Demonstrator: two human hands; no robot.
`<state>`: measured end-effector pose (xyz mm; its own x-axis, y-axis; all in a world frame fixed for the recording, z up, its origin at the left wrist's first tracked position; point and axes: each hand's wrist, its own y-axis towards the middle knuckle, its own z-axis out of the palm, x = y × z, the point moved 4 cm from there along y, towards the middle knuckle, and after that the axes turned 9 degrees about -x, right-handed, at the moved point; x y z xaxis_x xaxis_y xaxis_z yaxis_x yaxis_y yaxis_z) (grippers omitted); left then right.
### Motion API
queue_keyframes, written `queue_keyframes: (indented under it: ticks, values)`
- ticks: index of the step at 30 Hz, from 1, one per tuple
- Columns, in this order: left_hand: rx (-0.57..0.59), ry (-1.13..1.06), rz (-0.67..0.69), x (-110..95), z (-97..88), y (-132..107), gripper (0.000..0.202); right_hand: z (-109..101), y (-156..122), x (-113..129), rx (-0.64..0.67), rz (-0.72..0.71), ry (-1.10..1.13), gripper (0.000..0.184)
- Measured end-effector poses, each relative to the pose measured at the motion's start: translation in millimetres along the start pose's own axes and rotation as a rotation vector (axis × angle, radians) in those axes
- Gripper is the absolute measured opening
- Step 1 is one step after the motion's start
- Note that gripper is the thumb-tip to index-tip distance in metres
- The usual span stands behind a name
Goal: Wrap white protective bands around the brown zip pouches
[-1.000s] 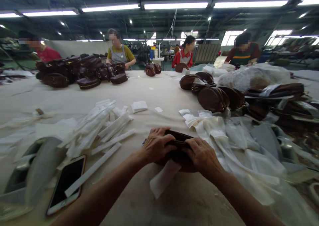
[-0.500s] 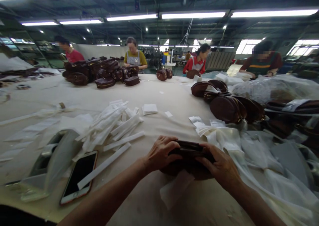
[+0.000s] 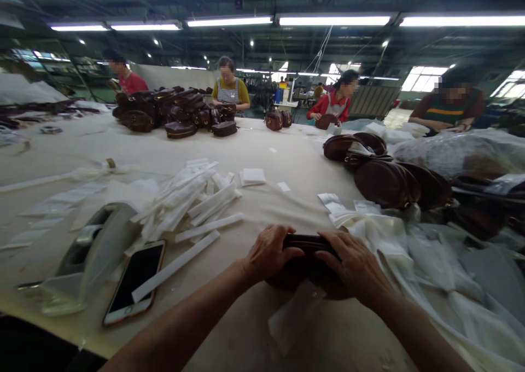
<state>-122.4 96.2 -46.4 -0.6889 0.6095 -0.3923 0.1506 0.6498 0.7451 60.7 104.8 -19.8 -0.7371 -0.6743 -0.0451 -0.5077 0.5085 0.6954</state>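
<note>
A dark brown leather bag (image 3: 309, 271) lies on the pale table in front of me, its top edge facing up. My left hand (image 3: 273, 251) grips the bag's left end, thumb on the near side and fingers behind. On the right end, my right hand (image 3: 350, 260) is closed round it the same way, thumb along the top. The top edges look pressed together between the hands. From the bag's near side a translucent white slip (image 3: 295, 314) hangs down onto the table. The bag's underside and far side are hidden.
Left of my arm lie a phone (image 3: 135, 282), a tape dispenser (image 3: 92, 251) and a heap of white strips (image 3: 184, 202). White sheets (image 3: 377, 232) and brown bags (image 3: 388, 183) crowd the right. More bags (image 3: 180, 128) are piled at the back, where several co-workers stand.
The bag's top opening, spread earlier, has closed up between my hands. My right hand has shifted inward over the top edge. The whole view has swung slightly left.
</note>
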Motion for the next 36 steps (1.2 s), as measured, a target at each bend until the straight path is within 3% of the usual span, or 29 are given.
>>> queue_keyframes:
  ticks: [2,5,9,14,18,20,23,26,28,32,34,36]
  values:
    - [0.000,0.043,0.008,0,2.9,2,0.041,7,0,-3,0.013,0.009,0.030,0.038]
    - [0.055,0.102,0.118,-8,4.4,7,0.027,7,-3,-4,-0.002,-0.009,0.041,0.033]
    - [0.029,0.088,0.189,-20,-9.0,9,0.027,-3,-7,0,-0.058,-0.058,0.065,0.023]
    - [0.117,0.135,0.105,-16,-5.0,-3,0.024,12,-19,1,-0.065,-0.143,0.079,0.023]
    - [0.212,0.030,-0.005,-5,-7.3,-2,0.030,25,-28,1,-0.046,-0.217,0.076,0.024]
    - [0.285,0.117,-0.149,12,-21.7,-2,0.029,24,-28,-1,-0.060,-0.186,0.076,0.025]
    - [0.337,0.553,-0.504,55,-63.9,-20,0.021,17,-25,-1,-0.097,-0.136,0.076,0.023]
    - [0.360,0.767,-0.665,83,-106.3,-56,0.018,15,-21,0,-0.100,-0.090,0.073,0.026]
    - [0.389,0.857,-0.738,92,-126.6,-81,0.014,15,-20,0,-0.079,-0.058,0.082,0.028]
    - [0.406,0.898,-0.801,95,-144.6,-110,0.011,12,-17,2,-0.060,-0.029,0.117,0.028]
    - [0.402,0.862,-0.822,95,-145.5,-110,0.010,11,-16,3,-0.048,-0.001,0.135,0.029]
    - [0.316,0.729,-0.811,90,-142.6,-97,0.013,10,-17,3,-0.039,0.043,0.169,0.030]
